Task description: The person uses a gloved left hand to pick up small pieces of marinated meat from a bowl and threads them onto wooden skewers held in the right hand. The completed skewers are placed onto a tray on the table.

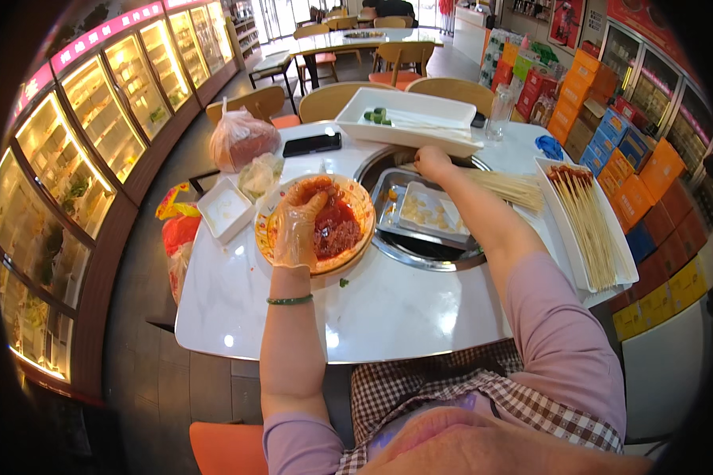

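My left hand [303,217], in a clear plastic glove smeared red, is inside a patterned bowl [265,243] of red-sauced minced meat [336,233]. Its fingers are curled; whether they hold meat cannot be told. Bare, my right hand [432,163] reaches over the round hotpot well, close to the blunt ends of a bundle of bamboo skewers [502,187]; its fingertips are partly hidden. Below it, a steel tray [386,208] holds a smaller white tray with pale slices [425,215]. At the right, a long white tray [594,279] contains skewers tipped with red-coated meat [570,173].
Behind the well, a white tray [404,138] holds green pieces and skewers, beside a glass [499,113]. A phone [312,144], tied bags [243,139] and a small white dish [226,211] sit at the left. Chairs [338,101] stand beyond the table.
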`<act>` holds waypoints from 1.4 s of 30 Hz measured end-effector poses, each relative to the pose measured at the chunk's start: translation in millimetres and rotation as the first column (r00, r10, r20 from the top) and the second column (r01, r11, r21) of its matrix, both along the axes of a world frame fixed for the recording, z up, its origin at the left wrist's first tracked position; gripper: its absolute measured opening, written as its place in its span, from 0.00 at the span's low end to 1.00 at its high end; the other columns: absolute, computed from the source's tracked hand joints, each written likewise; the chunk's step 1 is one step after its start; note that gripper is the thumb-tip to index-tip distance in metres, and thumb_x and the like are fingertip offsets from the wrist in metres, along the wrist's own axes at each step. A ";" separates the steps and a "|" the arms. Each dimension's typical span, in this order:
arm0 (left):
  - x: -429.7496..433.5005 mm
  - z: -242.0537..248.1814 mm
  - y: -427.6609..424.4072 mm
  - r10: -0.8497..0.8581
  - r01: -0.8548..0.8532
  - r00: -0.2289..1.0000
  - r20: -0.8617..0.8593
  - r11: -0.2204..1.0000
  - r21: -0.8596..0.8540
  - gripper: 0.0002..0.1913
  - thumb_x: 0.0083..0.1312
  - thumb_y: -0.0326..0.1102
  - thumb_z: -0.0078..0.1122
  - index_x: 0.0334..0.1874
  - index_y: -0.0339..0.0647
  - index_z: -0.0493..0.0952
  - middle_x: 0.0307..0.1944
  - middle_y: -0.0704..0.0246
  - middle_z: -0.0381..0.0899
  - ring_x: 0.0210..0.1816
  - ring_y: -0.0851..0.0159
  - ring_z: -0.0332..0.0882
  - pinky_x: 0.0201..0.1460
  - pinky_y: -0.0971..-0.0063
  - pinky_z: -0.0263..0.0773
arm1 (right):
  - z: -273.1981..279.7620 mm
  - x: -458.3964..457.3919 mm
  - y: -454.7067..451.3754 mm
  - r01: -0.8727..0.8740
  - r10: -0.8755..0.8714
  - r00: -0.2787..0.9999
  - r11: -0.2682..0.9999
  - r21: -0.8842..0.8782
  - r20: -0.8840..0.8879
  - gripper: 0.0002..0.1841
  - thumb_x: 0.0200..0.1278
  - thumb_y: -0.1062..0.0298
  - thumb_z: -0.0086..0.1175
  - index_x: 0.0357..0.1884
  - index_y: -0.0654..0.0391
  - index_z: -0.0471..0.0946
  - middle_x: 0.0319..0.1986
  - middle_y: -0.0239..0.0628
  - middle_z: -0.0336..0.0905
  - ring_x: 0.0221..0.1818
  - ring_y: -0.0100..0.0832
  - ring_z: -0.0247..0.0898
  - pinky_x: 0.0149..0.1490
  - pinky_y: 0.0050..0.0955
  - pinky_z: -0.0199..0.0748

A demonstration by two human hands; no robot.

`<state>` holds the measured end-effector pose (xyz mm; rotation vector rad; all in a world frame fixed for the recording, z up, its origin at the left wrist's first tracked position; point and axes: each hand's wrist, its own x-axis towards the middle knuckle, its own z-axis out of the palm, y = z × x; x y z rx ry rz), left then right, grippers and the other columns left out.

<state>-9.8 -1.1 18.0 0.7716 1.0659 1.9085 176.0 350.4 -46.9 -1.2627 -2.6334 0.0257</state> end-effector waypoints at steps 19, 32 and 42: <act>-0.6 0.6 1.7 0.011 -0.011 1.000 0.007 0.999 -0.043 0.10 0.71 0.24 0.58 0.53 0.34 0.81 0.48 0.62 0.85 0.49 0.65 0.85 0.54 0.75 0.79 | 15.1 -16.1 -14.7 0.067 -0.098 0.962 0.989 0.128 0.253 0.07 0.58 0.71 0.60 0.36 0.57 0.88 0.40 0.47 0.87 0.46 0.48 0.84 0.49 0.41 0.83; -1.1 -1.2 2.9 -0.005 0.004 0.999 0.043 1.000 0.021 0.09 0.71 0.26 0.57 0.51 0.33 0.81 0.44 0.63 0.85 0.46 0.65 0.85 0.52 0.76 0.81 | 59.9 1.8 -53.9 -0.031 0.019 0.999 0.932 0.362 0.037 0.07 0.61 0.71 0.56 0.37 0.57 0.85 0.35 0.47 0.85 0.42 0.46 0.83 0.47 0.44 0.81; -1.4 -0.5 3.8 -0.022 0.022 1.000 0.011 1.000 0.018 0.09 0.71 0.25 0.57 0.50 0.34 0.82 0.44 0.62 0.86 0.45 0.66 0.86 0.49 0.76 0.81 | 199.9 68.6 -147.7 -0.223 0.538 0.401 0.842 0.490 -0.742 0.07 0.74 0.71 0.55 0.46 0.61 0.81 0.27 0.33 0.79 0.29 0.23 0.81 0.35 0.23 0.80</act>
